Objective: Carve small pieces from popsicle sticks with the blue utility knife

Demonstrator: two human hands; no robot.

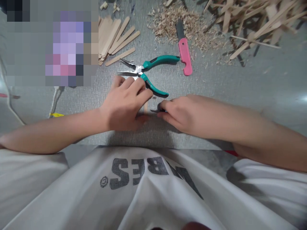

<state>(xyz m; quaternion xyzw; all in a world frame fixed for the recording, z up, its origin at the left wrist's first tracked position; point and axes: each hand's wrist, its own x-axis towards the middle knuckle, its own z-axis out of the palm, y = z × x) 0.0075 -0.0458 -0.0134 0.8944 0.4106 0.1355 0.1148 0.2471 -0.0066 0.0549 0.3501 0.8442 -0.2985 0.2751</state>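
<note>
1. In the head view, the left hand is laid palm down on the table, with its fingers bent and a little apart. A thin strip of wood is seen between its thumb and first finger. The strip seems to be held down there so that it cannot slide, but whether it is pinched or only pressed cannot be told.
2. A small dark blade is pinched by the thumb and fingers of the right hand. Its tip is pointed left, at the strip, and it is gripped close, perhaps so that it can be steered well. Most of it is hidden by the fingers.
3. The pliers are left lying open just past the left hand, maybe so that they can be reached quickly.
4. The pink knife is put beside the pliers, with its blade turned away from the body, which looks safer. The blade's end is by the wood shavings.
5. Flat sticks are fanned out beyond the pliers, so each could be picked up easily. A messy pile of sticks is set far right, out of the way.
</note>
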